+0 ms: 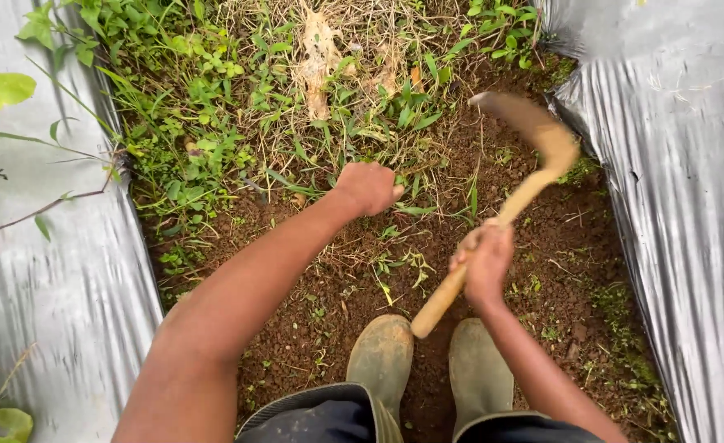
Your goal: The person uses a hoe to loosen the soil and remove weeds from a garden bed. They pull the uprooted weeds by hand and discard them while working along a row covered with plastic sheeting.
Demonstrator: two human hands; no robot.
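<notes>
**A:** so what's actually in the shot? any bags, labels, signs?

**B:** none I can make out. Just silver plastic sheet [50, 271] down the left side and another sheet [673, 189] down the right, both crinkled and shiny, with a strip of brown soil [542, 246] between them. Top half of the strip is weeds [206, 107] and dry straw-coloured grass.

**A:** and the hands?

**B:** left hand [368, 187] is reached forward, arm nearly straight, fist closed on a clump of weeds right where the green meets the bare dirt. Fingers are curled under so I can't see them well, but it's a tight grab.

**A:** right one?

**B:** right hand [485, 256] is wrapped around the wooden handle of a sickle [514, 197], fingers shut on it about mid-handle. The butt end sticks out back toward the boots [382, 353]. Blade is raised up and to the right, close to the right sheet, curved and blurry.

**A:** how far from the left hand?

**B:** blade's well apart from it, off to the right. Both rubber boots stand on the soil at the bottom, muddy, side by side.
</notes>
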